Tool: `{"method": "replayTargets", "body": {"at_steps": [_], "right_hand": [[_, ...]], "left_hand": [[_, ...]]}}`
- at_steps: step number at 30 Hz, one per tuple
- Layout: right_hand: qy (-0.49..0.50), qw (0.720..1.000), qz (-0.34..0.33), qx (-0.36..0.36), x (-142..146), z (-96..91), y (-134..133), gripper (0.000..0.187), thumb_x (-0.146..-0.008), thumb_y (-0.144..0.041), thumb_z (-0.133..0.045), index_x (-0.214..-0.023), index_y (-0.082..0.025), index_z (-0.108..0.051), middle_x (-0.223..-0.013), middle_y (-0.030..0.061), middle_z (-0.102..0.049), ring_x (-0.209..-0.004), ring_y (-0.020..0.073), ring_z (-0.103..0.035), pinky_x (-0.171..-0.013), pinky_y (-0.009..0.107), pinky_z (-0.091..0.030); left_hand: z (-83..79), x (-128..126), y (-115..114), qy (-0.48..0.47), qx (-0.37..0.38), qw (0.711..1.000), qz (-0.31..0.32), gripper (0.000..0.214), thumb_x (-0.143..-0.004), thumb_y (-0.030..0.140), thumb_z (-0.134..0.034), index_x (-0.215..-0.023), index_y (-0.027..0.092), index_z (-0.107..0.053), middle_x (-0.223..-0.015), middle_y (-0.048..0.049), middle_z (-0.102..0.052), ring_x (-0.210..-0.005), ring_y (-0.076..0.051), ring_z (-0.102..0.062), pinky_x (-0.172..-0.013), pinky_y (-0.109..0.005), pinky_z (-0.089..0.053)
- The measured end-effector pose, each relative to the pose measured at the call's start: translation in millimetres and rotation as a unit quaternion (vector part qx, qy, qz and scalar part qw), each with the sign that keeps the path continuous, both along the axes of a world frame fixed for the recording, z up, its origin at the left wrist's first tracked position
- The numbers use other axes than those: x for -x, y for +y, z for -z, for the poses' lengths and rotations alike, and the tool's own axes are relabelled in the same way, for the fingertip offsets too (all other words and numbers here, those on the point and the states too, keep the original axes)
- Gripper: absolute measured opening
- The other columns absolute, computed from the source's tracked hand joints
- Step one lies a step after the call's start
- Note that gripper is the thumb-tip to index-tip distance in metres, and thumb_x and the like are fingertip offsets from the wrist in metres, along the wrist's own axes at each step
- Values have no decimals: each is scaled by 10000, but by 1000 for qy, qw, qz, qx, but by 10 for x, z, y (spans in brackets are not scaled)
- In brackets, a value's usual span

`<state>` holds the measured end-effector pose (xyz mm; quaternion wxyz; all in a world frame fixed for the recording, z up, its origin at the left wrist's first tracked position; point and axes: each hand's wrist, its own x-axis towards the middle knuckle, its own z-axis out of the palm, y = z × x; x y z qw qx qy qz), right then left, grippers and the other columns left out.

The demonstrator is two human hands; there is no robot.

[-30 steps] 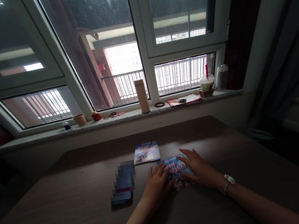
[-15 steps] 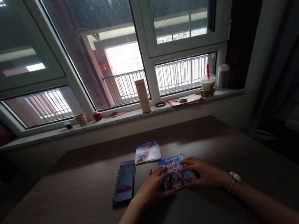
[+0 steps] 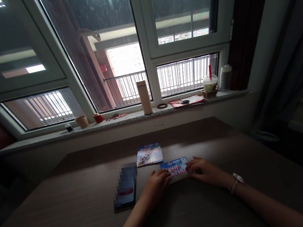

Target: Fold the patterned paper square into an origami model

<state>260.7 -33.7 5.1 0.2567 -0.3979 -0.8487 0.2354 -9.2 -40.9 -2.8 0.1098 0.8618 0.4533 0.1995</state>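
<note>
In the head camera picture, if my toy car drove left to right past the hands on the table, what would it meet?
Dark phone-like thing → left hand → blue leaflet → right hand → pale wristband.

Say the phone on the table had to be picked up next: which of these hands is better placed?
Probably the left hand: the phone lies just to its left, while the right hand is farther off, at the leaflet's other side.
</note>
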Motion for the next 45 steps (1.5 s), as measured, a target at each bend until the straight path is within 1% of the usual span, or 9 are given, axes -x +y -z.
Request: {"method": "replayTargets", "body": {"at_steps": [5, 9, 11, 14, 18, 21, 27, 32, 45], "right_hand": [[22, 997, 75, -8, 51, 41, 16, 192, -893, -329, -556, -856, -211, -703, -871, 29, -724, -872, 193, -653, -1057, 410, -365], [9, 989, 146, -15, 124, 25, -24, 237, -907, -328, -511, -855, -194, -699, -843, 62, -699, -824, 209, -634, -811, 323, -482], [10, 987, 159, -24, 157, 29, -39, 221, -899, -323, -523, -926, -191, -698, -888, 68, -709, -847, 214, -635, -837, 334, -476], [18, 984, 172, -33, 187, 61, -40, 229, -887, -303, -533, -1024, -190, -679, -984, 79, -713, -935, 236, -628, -879, 357, -473], [32, 986, 156, -46, 207, 113, -21, 295, -890, -237, -494, -1155, -209, -620, -1101, 79, -680, -1012, 233, -617, -932, 363, -472], [34, 989, 126, -63, 213, 116, -23, 340, -896, -177, -447, -1200, -225, -592, -1148, 80, -628, -1044, 211, -594, -948, 340, -473], [-39, 990, 84, -107, 186, 65, -56, 202, -932, -252, -479, -967, -224, -676, -1189, 78, -592, -1115, 229, -525, -983, 373, -441], [-68, 990, 59, -109, 144, 75, -33, 202, -911, -331, -544, -1034, -235, -672, -1187, 77, -615, -1137, 238, -525, -1010, 401, -414], [-73, 990, 56, -106, 136, 128, -9, 272, -915, -329, -532, -1145, -249, -654, -1171, 88, -604, -1103, 241, -538, -972, 398, -450]], "left_hand": [[36, -4, 6, -17, -55, 998, -6, 383, -940, 253, -509, -1323, 258, -517, -1237, -55, -658, -1110, -203, -624, -1113, -463, -371], [65, -43, 9, -31, -63, 997, -37, 544, -905, 217, -545, -1427, 231, -391, -1216, -71, -652, -1103, -213, -612, -1070, -453, -426], [68, -72, 12, -28, -66, 996, -49, 554, -887, 186, -553, -1418, 253, -410, -1233, -68, -631, -1111, -217, -600, -1026, -427, -465], [59, -105, 7, 7, -71, 996, -50, 406, -898, 176, -526, -1287, 286, -568, -1266, -70, -596, -1121, -227, -588, -1019, -424, -455], [40, -111, -26, 43, -69, 995, -60, 245, -933, 255, -505, -1085, 280, -695, -1267, -80, -599, -1138, -254, -575, -1096, -524, -322], [45, -104, -45, 39, -52, 996, -63, 232, -935, 284, -512, -1070, 293, -701, -1269, -74, -614, -1181, -271, -554, -1113, -554, -273], [59, -105, -50, 56, -21, 997, -54, 276, -967, 238, -452, -1174, 281, -629, -1358, -82, -570, -1278, -258, -491, -1103, -641, -204], [45, -89, -58, 59, -16, 997, -54, 267, -971, 246, -449, -1159, 274, -637, -1332, -86, -586, -1252, -253, -514, -1108, -647, -179], [-19, -121, -65, 47, -2, 997, -62, 311, -960, 200, -426, -1189, 283, -619, -1319, -75, -588, -1228, -242, -530, -1118, -617, -187]]}}
